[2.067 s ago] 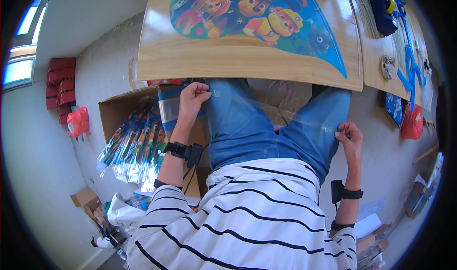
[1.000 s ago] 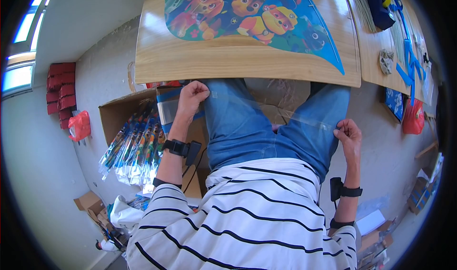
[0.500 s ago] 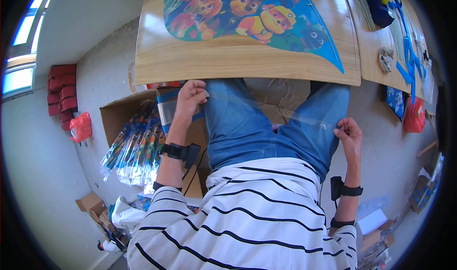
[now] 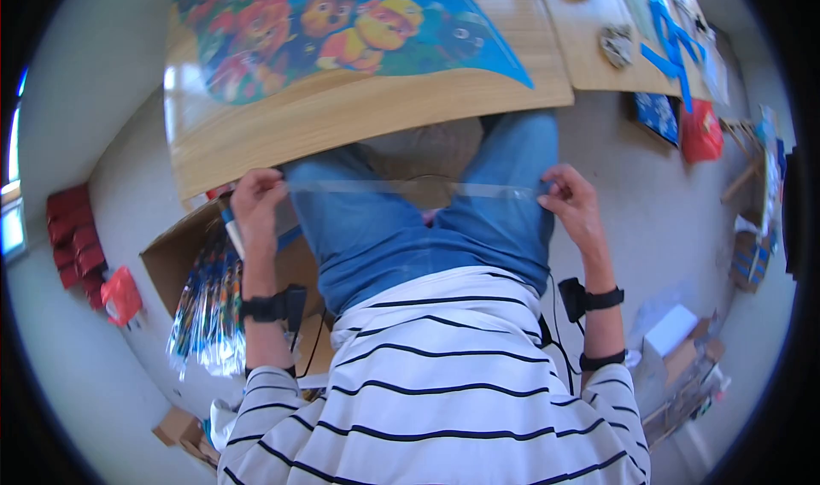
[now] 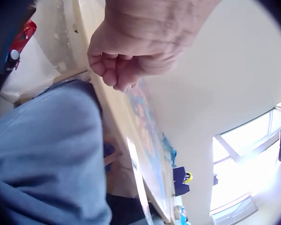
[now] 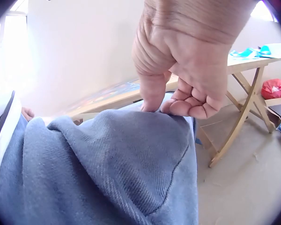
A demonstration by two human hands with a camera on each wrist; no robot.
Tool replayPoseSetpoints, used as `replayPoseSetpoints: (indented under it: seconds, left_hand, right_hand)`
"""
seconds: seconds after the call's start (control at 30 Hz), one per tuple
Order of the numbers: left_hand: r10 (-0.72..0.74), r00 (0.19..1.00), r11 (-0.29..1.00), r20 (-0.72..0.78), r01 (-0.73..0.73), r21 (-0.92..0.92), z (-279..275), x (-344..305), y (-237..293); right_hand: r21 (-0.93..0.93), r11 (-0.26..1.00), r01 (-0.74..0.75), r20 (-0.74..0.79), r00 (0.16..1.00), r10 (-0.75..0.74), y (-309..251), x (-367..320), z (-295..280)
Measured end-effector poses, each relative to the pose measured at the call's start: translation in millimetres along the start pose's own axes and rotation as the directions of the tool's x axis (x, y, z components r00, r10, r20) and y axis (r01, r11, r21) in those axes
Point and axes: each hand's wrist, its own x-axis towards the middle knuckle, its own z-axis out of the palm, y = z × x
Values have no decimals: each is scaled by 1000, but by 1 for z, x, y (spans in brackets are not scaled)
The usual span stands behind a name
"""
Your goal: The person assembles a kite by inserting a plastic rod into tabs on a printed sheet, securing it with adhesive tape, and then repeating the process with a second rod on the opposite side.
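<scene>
Over the jeans (image 4: 397, 250), 1 clear strip (image 4: 401, 188) extends roughly straight, the left hand (image 4: 256, 201) pinching 1 end between thumb and fingers and the right hand (image 4: 575, 205) pinching the other end likewise, while 1 printed sheet (image 4: 342, 36) lies on the wooden table (image 4: 342, 113) beyond the strip.

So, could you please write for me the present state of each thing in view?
Left hand: pinching one end of the clear strip
Right hand: pinching the other end
Clear strip: stretched nearly straight between the hands, above the jeans
Printed sheet: lying flat on the table
Cardboard box: open, wrapped packets inside
Blue ribbon: loose, strands crossing
</scene>
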Motion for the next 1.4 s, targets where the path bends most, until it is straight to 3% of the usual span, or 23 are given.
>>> replayPoseSetpoints:
  seconds: [0.1,0.17,0.5,0.6,0.77,0.97,1.1,1.27,1.4]
  left_hand:
    - [41,999,987,23,-37,-155,-6,1,35]
    - [16,999,990,49,-9,-139,-9,1,60]
    - [155,984,985,91,-147,-92,-13,-15,160]
    - [272,953,961,137,-263,-80,-4,-25,200]
    - [425,865,903,266,-424,-64,2,-27,247]
    - [509,700,832,500,-550,-77,13,-23,295]
    - [594,553,704,585,-709,-44,20,-15,318]
    - [477,470,521,743,-832,192,19,-13,365]
    - [435,447,392,782,-875,283,28,-16,390]
  right_hand:
    - [-26,999,26,17,1000,-25,-3,-1,-3]
    - [-46,998,31,28,999,-30,-4,-1,-4]
    - [-9,998,63,89,994,-62,-3,-2,-13]
    - [23,998,60,101,993,-62,-1,-1,-14]
    - [74,996,58,114,991,-66,6,0,-14]
    - [154,986,65,101,992,-81,13,-3,-16]
    - [206,976,74,116,988,-99,18,-2,-19]
    - [292,953,83,130,984,-125,23,0,-20]
    - [315,946,70,160,979,-126,22,-1,-24]
